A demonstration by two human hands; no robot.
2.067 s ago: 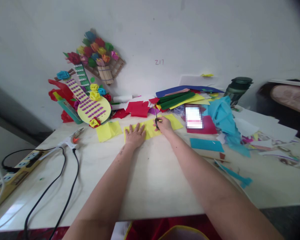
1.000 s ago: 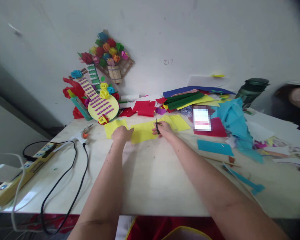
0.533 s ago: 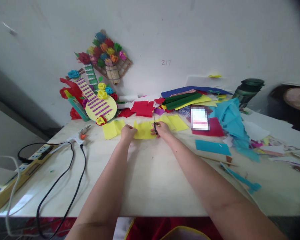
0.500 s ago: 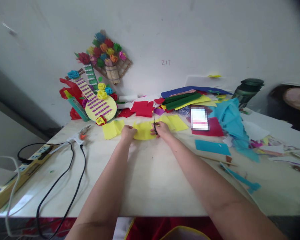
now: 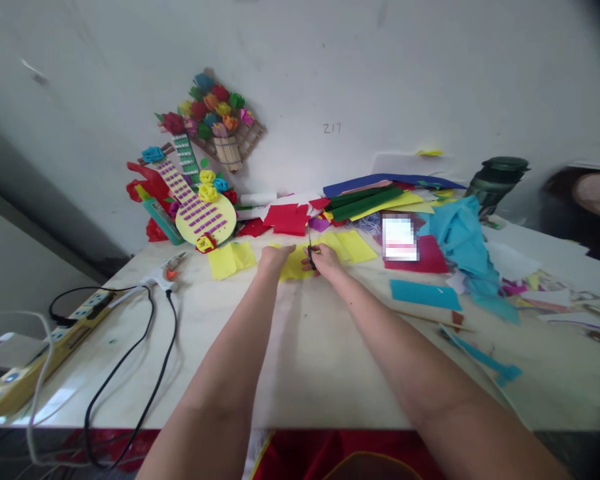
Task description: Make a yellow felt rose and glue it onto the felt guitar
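Note:
A piece of yellow crepe paper (image 5: 291,269) lies on the table in front of me. My left hand (image 5: 276,259) is closed at its left part, fingers pointing right and partly hidden behind the hand. In my right hand (image 5: 325,260) are small dark-handled scissors (image 5: 310,255), their blades pointing away from me toward the wall. The right fingers are wrapped about the handles, over the right part of the paper. Another folded yellow piece (image 5: 233,259) rests to the left, and more yellow paper (image 5: 355,247) lies just right of the scissors.
A glue gun (image 5: 163,275) and its cable lie left, near a power strip (image 5: 75,320). A paper-flower guitar (image 5: 207,220) leans by the wall. Red paper (image 5: 286,219), a blue sheet (image 5: 425,294), blue crepe (image 5: 457,230) and a dark bottle (image 5: 497,183) surround the work area.
My left hand has moved right along the yellow paper, closer to the scissors. My right hand and the scissors have hardly moved. The view has turned slightly.

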